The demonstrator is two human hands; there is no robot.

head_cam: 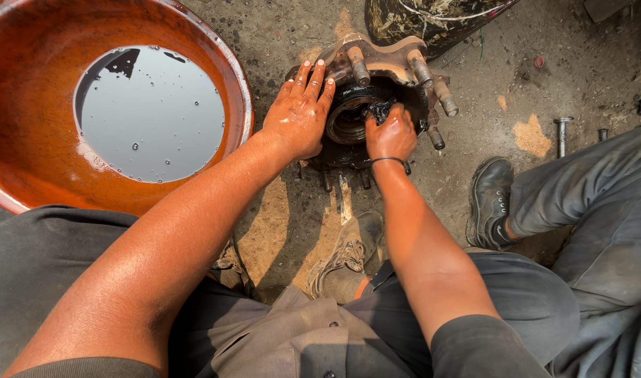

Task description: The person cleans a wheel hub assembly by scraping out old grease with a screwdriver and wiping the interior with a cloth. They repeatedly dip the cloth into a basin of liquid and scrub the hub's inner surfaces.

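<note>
On the gritty ground just right of a wide orange metal basin point(26, 161) of dark liquid, the left hand point(299, 115) lies flat, fingers spread, on a rusty studded wheel hub point(383, 84), while the right hand point(390, 133) pinches a black greasy wad point(381, 109) at its bore.

Bare, gritty concrete ground point(579, 63), stained dark with oil and dusted with pale sandy patches, in hazy daylight that throws soft shadows. A big orange basin point(33, 105) of dark liquid sits on the left, and two loose bolts point(561, 134) lie on the right
</note>
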